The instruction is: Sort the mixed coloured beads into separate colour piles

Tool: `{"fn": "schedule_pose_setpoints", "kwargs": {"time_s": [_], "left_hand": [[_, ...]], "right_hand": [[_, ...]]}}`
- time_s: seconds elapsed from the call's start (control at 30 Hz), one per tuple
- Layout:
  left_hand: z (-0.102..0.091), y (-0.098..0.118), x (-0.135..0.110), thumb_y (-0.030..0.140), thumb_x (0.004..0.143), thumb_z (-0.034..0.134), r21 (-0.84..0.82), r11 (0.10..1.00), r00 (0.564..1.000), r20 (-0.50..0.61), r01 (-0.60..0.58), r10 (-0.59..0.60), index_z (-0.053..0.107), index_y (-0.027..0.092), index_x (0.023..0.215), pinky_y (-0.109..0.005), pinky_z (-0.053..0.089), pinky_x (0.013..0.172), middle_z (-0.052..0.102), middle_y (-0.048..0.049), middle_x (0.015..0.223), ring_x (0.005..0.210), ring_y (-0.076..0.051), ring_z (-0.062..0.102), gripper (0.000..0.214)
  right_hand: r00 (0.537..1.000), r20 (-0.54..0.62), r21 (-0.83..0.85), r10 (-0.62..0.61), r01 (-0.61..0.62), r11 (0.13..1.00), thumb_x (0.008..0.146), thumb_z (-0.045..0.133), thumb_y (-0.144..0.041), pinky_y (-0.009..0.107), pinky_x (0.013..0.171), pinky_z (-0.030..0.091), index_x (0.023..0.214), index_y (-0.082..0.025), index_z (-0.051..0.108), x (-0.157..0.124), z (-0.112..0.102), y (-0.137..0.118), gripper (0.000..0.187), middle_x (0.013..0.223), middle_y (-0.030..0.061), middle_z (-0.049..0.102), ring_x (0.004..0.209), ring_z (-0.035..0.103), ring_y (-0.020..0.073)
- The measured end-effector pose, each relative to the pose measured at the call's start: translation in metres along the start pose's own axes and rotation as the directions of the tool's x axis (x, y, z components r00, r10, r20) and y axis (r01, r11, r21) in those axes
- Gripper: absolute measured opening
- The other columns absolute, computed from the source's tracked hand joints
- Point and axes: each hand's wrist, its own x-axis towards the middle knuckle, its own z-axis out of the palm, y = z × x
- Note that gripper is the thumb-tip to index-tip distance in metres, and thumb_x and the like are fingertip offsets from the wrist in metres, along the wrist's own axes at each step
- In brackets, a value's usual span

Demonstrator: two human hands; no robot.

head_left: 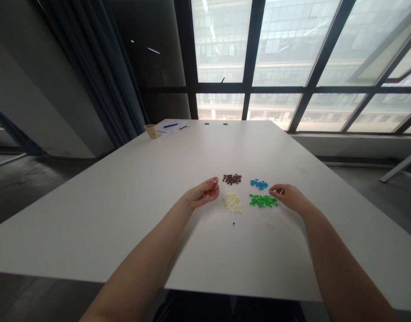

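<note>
Four small heaps of beads lie on the white table: brown beads, blue beads, pale yellow beads and green beads. My left hand rests just left of the yellow heap, palm up, its fingers curled loosely with nothing visible in them. My right hand sits at the right edge of the green heap, fingertips pinched together; whether a bead is between them is too small to see. A single black bead and a few clear beads lie nearer to me.
At the table's far left stand a tan paper cup and sheets of paper with a blue pen. Large windows run behind the table, with dark curtains at the left. The table's near edge runs under my forearms.
</note>
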Motion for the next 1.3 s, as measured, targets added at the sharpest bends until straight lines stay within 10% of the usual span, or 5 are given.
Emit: {"fn": "schedule_pose_setpoints", "kwargs": {"time_s": [0.57,0.97,1.3], "left_hand": [[0.029,-0.02,-0.002,0.002,0.081,0.046,-0.399,0.909,0.987,-0.049,0.124,-0.156,0.056,0.012,0.076,-0.016,0.048,0.063,0.058,-0.0016,0.069,0.064,-0.005,0.057,0.014],[0.024,-0.037,-0.003,0.012,0.065,0.071,-0.192,0.958,0.973,0.125,0.214,-0.192,0.056,0.018,0.081,-0.019,0.046,0.062,0.057,0.0039,0.067,0.065,-0.007,0.059,0.023],[0.027,-0.041,-0.004,0.021,0.061,0.075,0.069,0.975,0.97,0.111,0.211,-0.217,0.056,0.015,0.079,-0.014,0.041,0.058,0.053,0.0037,0.065,0.059,-0.003,0.053,0.026]], "right_hand": [[0.974,-0.081,0.107,-0.212,0.22,0.97,0.076,0.049,-0.031,0.024,0.054,0.039,0.08,-0.015,0.067,-0.003,0.021,-0.04,0.024,0.067,0.0033,0.061,0.056,0.051,0.0119],[0.829,-0.325,0.195,-0.455,0.53,0.826,0.079,0.055,-0.027,0.025,0.067,0.041,0.09,-0.021,0.064,-0.019,0.03,-0.095,0.015,0.076,0.0021,0.057,0.071,0.053,0.0128],[0.786,-0.328,-0.035,-0.525,0.545,0.838,0.078,0.057,-0.022,0.028,0.072,0.036,0.079,-0.022,0.065,-0.025,0.038,-0.106,0.008,0.072,0.0007,0.059,0.071,0.051,0.0134]]}}
